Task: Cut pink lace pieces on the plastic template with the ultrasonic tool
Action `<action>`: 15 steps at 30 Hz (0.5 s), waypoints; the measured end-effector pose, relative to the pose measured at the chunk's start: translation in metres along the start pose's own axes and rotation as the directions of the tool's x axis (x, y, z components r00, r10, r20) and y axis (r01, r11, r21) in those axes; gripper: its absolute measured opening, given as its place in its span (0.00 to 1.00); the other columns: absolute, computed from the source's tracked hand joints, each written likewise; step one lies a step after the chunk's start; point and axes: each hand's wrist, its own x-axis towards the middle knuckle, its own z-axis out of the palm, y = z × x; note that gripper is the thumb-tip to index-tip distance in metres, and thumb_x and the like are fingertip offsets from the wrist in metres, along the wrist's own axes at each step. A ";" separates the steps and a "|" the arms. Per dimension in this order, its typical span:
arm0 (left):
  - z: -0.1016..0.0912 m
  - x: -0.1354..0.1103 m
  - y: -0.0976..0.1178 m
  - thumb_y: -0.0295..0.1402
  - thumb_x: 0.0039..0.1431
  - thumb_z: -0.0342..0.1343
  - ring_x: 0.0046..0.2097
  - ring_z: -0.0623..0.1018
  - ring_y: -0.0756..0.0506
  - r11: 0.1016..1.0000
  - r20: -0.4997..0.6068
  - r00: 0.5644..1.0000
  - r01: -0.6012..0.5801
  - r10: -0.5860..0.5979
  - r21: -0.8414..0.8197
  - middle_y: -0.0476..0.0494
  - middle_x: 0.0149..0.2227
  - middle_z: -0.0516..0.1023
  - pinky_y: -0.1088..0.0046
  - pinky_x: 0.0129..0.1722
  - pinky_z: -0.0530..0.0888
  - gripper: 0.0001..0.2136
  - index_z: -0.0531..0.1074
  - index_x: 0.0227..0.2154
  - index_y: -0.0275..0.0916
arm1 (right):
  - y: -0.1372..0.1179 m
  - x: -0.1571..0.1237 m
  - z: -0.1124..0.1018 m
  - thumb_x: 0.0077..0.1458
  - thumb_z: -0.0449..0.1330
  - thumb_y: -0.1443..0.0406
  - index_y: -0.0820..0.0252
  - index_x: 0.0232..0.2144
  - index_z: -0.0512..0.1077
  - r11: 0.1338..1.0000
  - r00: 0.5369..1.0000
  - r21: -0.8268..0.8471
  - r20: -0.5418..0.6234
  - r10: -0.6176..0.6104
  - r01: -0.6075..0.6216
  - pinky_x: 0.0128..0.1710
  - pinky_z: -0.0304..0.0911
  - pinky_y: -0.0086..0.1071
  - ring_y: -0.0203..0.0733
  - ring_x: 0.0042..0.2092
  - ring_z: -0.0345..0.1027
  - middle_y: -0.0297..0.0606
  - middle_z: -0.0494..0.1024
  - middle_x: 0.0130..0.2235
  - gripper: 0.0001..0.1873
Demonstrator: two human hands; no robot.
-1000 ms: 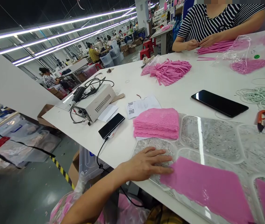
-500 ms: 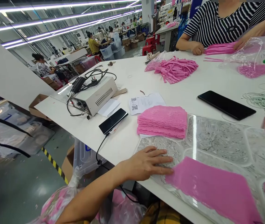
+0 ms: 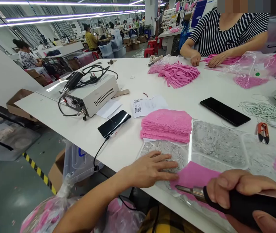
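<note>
My left hand [image 3: 152, 169] lies flat with fingers spread on the grey speckled mat [image 3: 219, 142], its fingertips on the left end of a pink lace strip [image 3: 196, 174]. My right hand [image 3: 244, 194] is wrapped round the black handle of a hot-cutting tool [image 3: 237, 202]; the metal tip points left over the strip's near edge. A stack of pink lace pieces [image 3: 167, 124] sits just beyond my left hand.
A grey power box [image 3: 91, 95] with cables, two black phones [image 3: 113, 123] [image 3: 225, 111], a QR-code paper [image 3: 147, 106] and red snips [image 3: 262, 132] lie on the white table [image 3: 55, 110]. Across it a person in a striped shirt [image 3: 227, 29] handles pink strips [image 3: 179, 73].
My right hand has come into view from the lower right, holding the tool over the pink strip. My left hand has stayed flat on the mat. The view shifted slightly.
</note>
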 end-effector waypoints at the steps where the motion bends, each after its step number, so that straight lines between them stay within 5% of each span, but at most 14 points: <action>1: 0.000 0.000 0.000 0.25 0.63 0.46 0.64 0.60 0.42 1.000 0.001 1.000 0.000 0.000 0.004 0.50 0.61 0.65 0.63 0.58 0.62 0.18 0.70 0.53 0.45 | 0.001 0.001 0.003 0.56 0.58 0.58 0.50 0.35 0.66 1.000 0.999 0.010 0.035 -0.008 0.008 0.26 0.66 0.42 0.40 0.25 0.62 0.37 0.67 0.32 0.06; 15: 0.002 -0.001 0.000 0.26 0.64 0.45 0.63 0.62 0.42 1.000 -0.060 0.998 -0.012 0.012 0.002 0.50 0.60 0.67 0.63 0.56 0.63 0.17 0.71 0.51 0.45 | 0.007 0.004 0.008 0.58 0.55 0.60 0.52 0.36 0.66 0.996 0.992 -0.031 0.095 -0.080 0.083 0.24 0.67 0.41 0.41 0.25 0.62 0.37 0.67 0.30 0.04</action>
